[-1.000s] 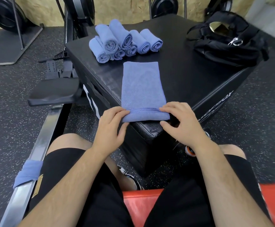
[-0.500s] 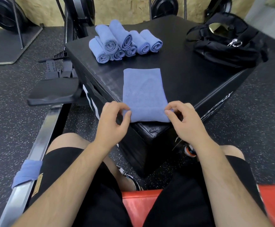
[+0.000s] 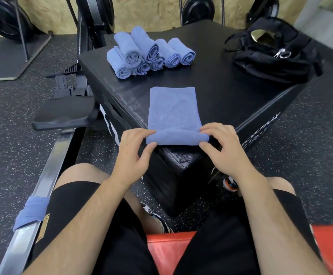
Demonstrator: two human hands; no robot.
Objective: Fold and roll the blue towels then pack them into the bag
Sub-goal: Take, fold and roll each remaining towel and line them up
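On the black box (image 3: 221, 100) in front of me lies one blue towel (image 3: 173, 110), folded into a long strip; its near end is curled into a small roll at the box's near corner; my left hand (image 3: 134, 153) pinches one end of the roll and my right hand (image 3: 223, 151) pinches the other; most of the strip lies flat, so I think this roll has just begun. At the back sits a pile of rolled towels (image 3: 149, 54), all done; the bag (image 3: 270, 56) is far right, well apart; packing looks not yet started; another towel (image 3: 31, 213) hangs on the rail (image 3: 48, 175).
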